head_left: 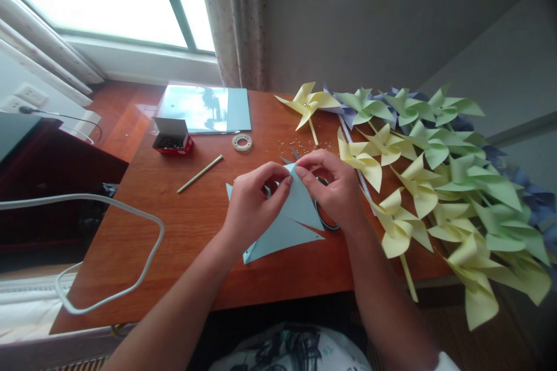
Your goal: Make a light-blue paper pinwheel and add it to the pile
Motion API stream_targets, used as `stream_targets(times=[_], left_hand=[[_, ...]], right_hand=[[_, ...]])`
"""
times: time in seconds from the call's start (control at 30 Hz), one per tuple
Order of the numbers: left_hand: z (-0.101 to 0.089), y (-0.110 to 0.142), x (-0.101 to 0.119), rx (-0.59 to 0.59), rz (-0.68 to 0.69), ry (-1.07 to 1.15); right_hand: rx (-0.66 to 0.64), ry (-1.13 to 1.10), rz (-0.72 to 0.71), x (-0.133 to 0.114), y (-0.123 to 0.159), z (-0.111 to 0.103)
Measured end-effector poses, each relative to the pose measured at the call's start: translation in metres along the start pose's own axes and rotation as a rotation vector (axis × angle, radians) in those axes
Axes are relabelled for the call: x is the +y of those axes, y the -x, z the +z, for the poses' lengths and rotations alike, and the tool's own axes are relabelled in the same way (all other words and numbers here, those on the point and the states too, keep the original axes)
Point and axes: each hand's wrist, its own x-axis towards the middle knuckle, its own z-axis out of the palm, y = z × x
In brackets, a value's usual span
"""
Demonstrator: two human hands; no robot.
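A light blue paper square (292,221), cut and folded into pointed flaps, lies on the wooden table (183,243). My left hand (255,203) pinches one flap near its upper tip. My right hand (335,185) pinches the same tip from the other side. Under my right hand lie scissors (324,217), their dark handle loops partly hidden.
Finished yellow (391,226), green (456,145) and purple paper pinwheels pile along the table's right side. A pale stick (200,174), a tape roll (242,142), a small red box of pins (172,138) and blue paper sheets (204,109) lie farther back. A white cable (108,243) loops at the left.
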Motion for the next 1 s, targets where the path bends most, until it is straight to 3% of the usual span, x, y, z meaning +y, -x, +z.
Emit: stream_targets(times=[0.23,0.6,1.0], left_hand=[[0.001,0.0,-0.002,-0.042,-0.037,0.052],[-0.002,-0.002,0.001,-0.098,-0.235,0.402],[-0.006,-0.005,0.009,-0.097,-0.336,0.468]], right_hand=[[0.038,-0.008,-0.085,0.006,0.002,0.001],[0.101,0.253,-0.433,0.013,0.006,-0.002],[0.057,0.288,-0.483,0.016,0.006,-0.002]])
